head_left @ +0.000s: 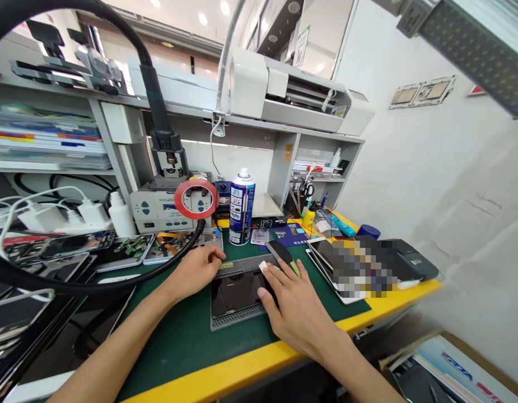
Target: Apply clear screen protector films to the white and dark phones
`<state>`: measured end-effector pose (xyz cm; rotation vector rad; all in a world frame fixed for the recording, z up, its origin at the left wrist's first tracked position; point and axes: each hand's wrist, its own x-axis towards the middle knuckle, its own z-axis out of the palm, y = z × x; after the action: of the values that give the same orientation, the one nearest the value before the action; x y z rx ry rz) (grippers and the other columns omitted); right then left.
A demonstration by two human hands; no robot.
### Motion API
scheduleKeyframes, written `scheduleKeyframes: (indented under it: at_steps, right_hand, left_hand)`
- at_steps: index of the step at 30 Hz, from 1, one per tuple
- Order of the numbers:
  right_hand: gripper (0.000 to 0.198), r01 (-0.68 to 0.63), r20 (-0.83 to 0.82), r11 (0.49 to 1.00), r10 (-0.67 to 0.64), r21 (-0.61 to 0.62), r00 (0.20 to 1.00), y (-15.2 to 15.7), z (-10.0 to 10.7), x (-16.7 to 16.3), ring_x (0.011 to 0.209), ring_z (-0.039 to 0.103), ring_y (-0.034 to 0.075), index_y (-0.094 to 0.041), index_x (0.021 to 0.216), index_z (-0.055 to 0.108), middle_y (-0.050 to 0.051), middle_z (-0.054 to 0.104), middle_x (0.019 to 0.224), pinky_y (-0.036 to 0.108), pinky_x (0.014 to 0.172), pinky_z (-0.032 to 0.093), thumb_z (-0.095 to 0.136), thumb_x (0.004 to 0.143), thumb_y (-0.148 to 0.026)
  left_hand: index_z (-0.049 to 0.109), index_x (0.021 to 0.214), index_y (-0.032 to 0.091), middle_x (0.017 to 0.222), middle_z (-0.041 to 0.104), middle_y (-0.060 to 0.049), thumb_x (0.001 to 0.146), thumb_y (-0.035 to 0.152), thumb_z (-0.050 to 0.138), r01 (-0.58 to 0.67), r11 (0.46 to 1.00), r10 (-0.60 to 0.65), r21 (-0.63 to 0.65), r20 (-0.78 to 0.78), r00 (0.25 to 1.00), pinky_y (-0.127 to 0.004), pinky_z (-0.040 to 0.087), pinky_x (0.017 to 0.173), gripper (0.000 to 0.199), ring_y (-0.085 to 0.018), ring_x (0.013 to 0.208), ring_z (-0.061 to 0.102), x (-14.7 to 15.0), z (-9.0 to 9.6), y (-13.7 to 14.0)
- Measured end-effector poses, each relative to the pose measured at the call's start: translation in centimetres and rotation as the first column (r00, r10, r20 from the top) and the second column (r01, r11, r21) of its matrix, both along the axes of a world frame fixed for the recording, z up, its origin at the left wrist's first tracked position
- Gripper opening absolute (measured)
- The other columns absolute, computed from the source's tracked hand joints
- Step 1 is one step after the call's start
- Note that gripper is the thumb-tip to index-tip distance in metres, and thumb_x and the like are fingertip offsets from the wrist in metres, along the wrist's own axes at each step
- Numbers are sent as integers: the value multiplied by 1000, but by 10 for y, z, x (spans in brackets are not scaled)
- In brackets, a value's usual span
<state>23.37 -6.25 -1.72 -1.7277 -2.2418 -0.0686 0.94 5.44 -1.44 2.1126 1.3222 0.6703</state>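
A tablet with a dark, glossy screen [233, 294] lies on a grey perforated mat [236, 321]. My right hand [296, 299] reaches over the tablet's right side, fingers spread and stretched out. At one of its fingertips is a small white piece [262, 266]; whether it is worn or pressed there I cannot tell. Beside those fingers lies a flat tool with a black top and a green edge [283, 253], partly hidden by the hand. My left hand [203, 265] rests at the mat's upper left corner with curled fingers; anything between them is hidden.
Behind the mat stands a blue spray can [242, 210]. A red ring-shaped tape roll [195, 198] sits by a black flexible arm [155, 95] that loops across the left. Trays of parts [128, 249] stand at left, stacked tablets [326, 263] at right. The bench has a yellow edge [225, 376].
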Motion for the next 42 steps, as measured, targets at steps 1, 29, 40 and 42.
scheduleKeyframes:
  at_steps: [1, 29, 40, 42]
  right_hand:
    - [53, -3, -3, 1000, 3, -6, 1000, -3, 1, 0, 141, 33, 31, -20, 143, 49, 4, 48, 148, 58, 118, 9, 26, 102, -46]
    - [52, 66, -8, 997, -66, 29, 998, -21, -7, -10, 135, 40, 33, -25, 144, 47, 0, 48, 148, 63, 117, 12, 26, 102, -46]
    - [52, 56, 54, 998, -55, -29, 997, -52, -23, 5, 140, 33, 37, -30, 150, 35, -6, 32, 154, 68, 112, 23, 26, 102, -46]
    - [52, 64, 77, 998, -62, -27, 995, -52, -25, 6, 142, 31, 37, -29, 151, 34, -6, 31, 154, 69, 112, 24, 25, 102, -45]
  left_hand:
    - [61, 90, 20, 70, 64, -1, 84, 33, 42, 2, 1000, -2, -1, 2, 1000, -26, 39, 49, 24, -16, 52, 56, 0, 0, 0]
    - [61, 91, 20, 76, 67, -2, 85, 31, 41, 10, 1000, -10, -21, -23, 1000, -26, 38, 47, 24, -13, 46, 51, -1, 4, -3]
    - [61, 91, 20, 74, 66, 0, 85, 29, 41, 11, 1000, -11, -11, -9, 1000, -25, 37, 46, 22, -12, 43, 50, -3, -5, 1]
    - [61, 90, 20, 71, 65, 0, 85, 29, 41, 14, 1000, -14, 0, -8, 1000, -26, 37, 49, 22, -13, 47, 52, -3, -4, 1]
